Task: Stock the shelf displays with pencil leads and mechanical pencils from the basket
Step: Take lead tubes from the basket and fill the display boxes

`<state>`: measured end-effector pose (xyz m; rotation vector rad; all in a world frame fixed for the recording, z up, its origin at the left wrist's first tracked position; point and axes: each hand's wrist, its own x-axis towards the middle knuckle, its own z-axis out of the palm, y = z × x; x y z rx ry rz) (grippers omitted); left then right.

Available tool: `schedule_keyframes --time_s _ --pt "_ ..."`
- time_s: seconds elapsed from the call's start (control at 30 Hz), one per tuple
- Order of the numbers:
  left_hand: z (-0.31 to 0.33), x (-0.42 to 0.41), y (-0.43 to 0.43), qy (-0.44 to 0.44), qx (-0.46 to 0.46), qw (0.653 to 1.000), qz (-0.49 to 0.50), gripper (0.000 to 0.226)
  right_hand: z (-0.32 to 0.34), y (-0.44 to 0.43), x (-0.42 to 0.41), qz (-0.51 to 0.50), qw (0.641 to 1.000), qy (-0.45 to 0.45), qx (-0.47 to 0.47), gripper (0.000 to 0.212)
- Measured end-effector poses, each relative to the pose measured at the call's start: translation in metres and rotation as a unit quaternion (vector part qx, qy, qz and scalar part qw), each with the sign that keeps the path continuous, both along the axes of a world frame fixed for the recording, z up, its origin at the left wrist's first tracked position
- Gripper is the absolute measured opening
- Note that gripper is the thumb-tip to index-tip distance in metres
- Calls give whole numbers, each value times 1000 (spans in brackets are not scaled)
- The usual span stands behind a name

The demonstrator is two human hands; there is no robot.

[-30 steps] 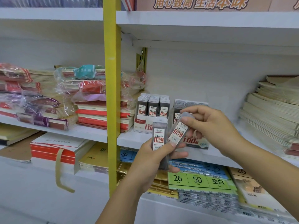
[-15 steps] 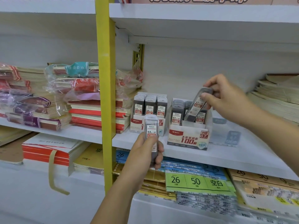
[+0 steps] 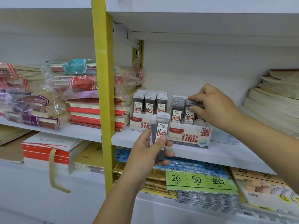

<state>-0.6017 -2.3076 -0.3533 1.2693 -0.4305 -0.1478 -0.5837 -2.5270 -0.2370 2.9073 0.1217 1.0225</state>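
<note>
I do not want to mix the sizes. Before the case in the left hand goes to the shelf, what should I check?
1. Grip of the left hand on the lead case: ok.
2. Its label reads 0.5, as on the 0.5 box: ok.
3. Free slot in the 0.5 box: cannot tell, the front rows look full.
4. Is the right hand free: not ok, it pinches a 0.7 case in the 0.7 box.
5. Way to the 0.5 box open: ok.

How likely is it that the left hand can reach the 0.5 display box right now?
Probably yes. The left hand, gripping a 0.5 lead case, is in front of the 0.5 display box with nothing between; the right hand pinches another case aside at the 0.7 box.
</note>
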Motion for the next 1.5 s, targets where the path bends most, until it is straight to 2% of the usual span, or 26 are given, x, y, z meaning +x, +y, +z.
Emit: schedule_keyframes --time_s 0.07,0.13,0.23,0.33,0.4,0.53,0.7,0.8,0.9,1.03,1.23,1.37,1.43,1.5 --pt "0 -1 -1 -5 0 1000 2 17 -2 6 -10 29 999 -37 20 37" --pt "2 -2 -1 -16 4 1000 -7 17 -4 18 -27 110 985 -35 128 25" --pt "4 -4 -2 -31 11 999 -26 20 -13 43 -45 218 920 96 312 17" --pt "5 -7 -4 -44 18 998 -38 24 -27 56 -50 253 863 166 404 31" --pt "4 -8 -5 -47 20 998 -35 23 -32 59 -50 261 850 159 429 33" --pt "3 -7 -6 -32 29 999 -29 31 -33 59 -50 256 856 120 432 28" --pt "1 -1 5 2 6 999 39 17 -3 53 -37 266 851 34 452 18" --pt "0 5 20 0 -5 995 100 15 17 60 -21 274 866 15 417 12" --pt "0 11 36 -8 -21 990 142 16 26 75 -1 232 929 6 289 14" --pt "0 15 53 -10 -22 987 161 16 29 87 18 184 971 15 149 13" --pt "-1 19 64 -11 -13 986 164 15 29 82 36 152 987 14 58 15" --pt "0 20 65 -16 -19 986 163 14 25 78 47 119 990 26 68 24" --pt "0 19 64 -21 -15 987 158 14 23 76 50 105 992 24 62 19" --pt "0 19 63 -24 -11 988 152 15 21 74 52 71 997 11 9 14"
